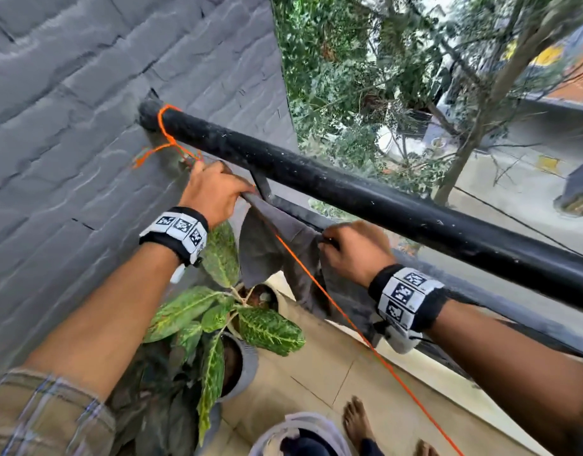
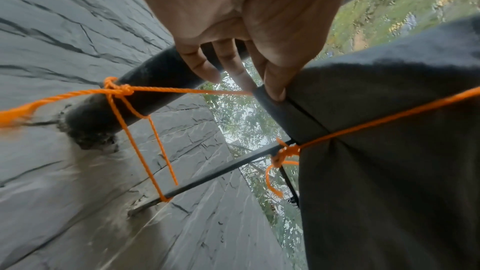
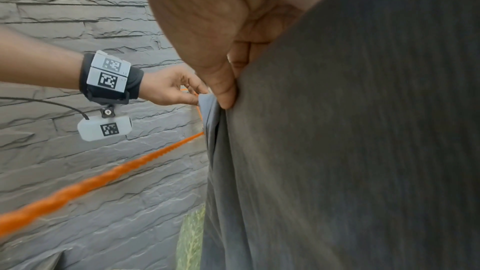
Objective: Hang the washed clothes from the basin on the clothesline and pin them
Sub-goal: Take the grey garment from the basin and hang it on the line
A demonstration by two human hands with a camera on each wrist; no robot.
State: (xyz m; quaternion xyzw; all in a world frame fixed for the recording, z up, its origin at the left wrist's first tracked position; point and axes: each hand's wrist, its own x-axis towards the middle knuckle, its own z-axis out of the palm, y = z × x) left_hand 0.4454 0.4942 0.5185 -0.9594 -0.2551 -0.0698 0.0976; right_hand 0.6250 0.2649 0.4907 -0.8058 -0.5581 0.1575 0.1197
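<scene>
A dark grey garment [image 1: 283, 245] hangs over the orange clothesline [image 1: 349, 320], which is tied to the black railing [image 1: 349, 189] by the wall. My left hand [image 1: 214, 189] pinches the garment's top edge near the knot. In the left wrist view the left hand [image 2: 272, 89] nips the cloth [image 2: 389, 151] between thumb and finger beside the line [image 2: 376, 122]. My right hand [image 1: 352, 251] grips the same top edge further right. From the right wrist the thumb of the right hand [image 3: 226, 93] presses into the cloth [image 3: 337, 151]. The basin [image 1: 303, 436] stands at my feet.
A grey stone wall [image 1: 86, 93] closes the left side. Potted leafy plants [image 1: 217, 324] stand below the garment. Beyond the railing are trees [image 1: 382, 77] and a street. Bare feet [image 1: 359, 422] stand on the tiled floor [image 1: 316, 373] next to the basin.
</scene>
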